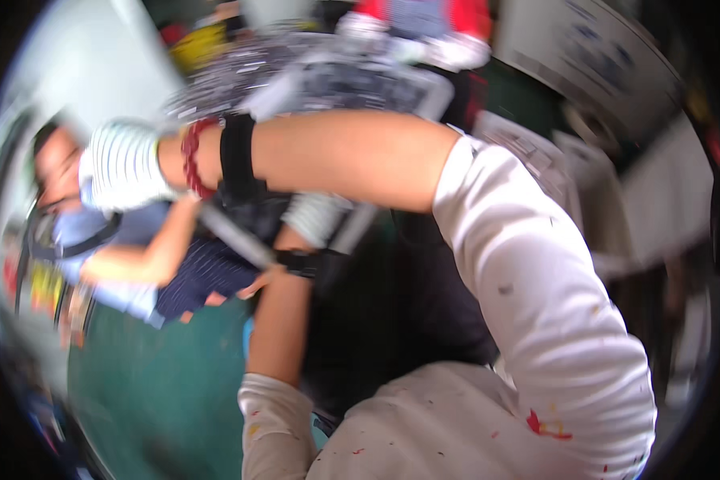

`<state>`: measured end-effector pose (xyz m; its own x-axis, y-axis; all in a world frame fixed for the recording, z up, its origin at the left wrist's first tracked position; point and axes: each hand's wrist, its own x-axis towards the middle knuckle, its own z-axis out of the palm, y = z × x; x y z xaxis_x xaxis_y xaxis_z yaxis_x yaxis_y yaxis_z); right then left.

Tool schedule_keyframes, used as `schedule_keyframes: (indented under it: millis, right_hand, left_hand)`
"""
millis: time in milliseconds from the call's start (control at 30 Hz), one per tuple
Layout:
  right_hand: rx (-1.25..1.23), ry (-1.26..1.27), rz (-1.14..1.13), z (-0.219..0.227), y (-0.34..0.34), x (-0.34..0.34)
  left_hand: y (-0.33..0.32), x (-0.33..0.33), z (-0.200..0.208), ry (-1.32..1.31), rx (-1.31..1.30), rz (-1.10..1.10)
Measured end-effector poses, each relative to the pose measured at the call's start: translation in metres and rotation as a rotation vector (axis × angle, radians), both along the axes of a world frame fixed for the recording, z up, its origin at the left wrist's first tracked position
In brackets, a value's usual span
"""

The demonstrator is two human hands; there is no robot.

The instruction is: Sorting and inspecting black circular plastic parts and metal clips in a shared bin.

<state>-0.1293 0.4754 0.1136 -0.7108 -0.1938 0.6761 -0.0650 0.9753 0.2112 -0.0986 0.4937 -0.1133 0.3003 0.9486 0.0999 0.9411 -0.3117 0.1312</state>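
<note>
While the gloved right hand (126, 166) hangs left before a co-worker (142, 260), the left hand (318, 218) sits further right; fingers' spread and grasp indiscernible.

1 light-grey, narrow, straight bar (236, 236) slopes down to the right, on the left side of the left hand (316, 218). A 2nd light-grey, narrow bar (354, 230) slopes up to the right, just beside that hand. Motion blur hides contact and material.
</note>
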Motion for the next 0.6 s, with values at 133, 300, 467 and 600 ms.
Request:
schedule_keyframes:
  millis: [133, 300, 467, 600]
  right_hand:
    - [0.339, -0.003, 0.51, 0.039, -0.237, -0.067]
    - [-0.203, -0.825, 1.458, -0.026, -0.493, 0.031]
    - [-0.47, -1.548, 1.788, -0.069, -0.59, 0.15]
    - [-0.613, -2.029, 1.651, -0.07, -0.567, 0.173]
  left_hand:
    - [-0.153, -0.062, 0.063, 0.056, -0.069, 0.504]
    - [-0.304, -0.045, 0.073, -0.01, -0.236, 0.931]
    - [-0.371, -0.008, 0.042, -0.255, -0.334, 1.143]
    - [-0.344, 0.027, 0.017, -0.489, -0.38, 1.106]
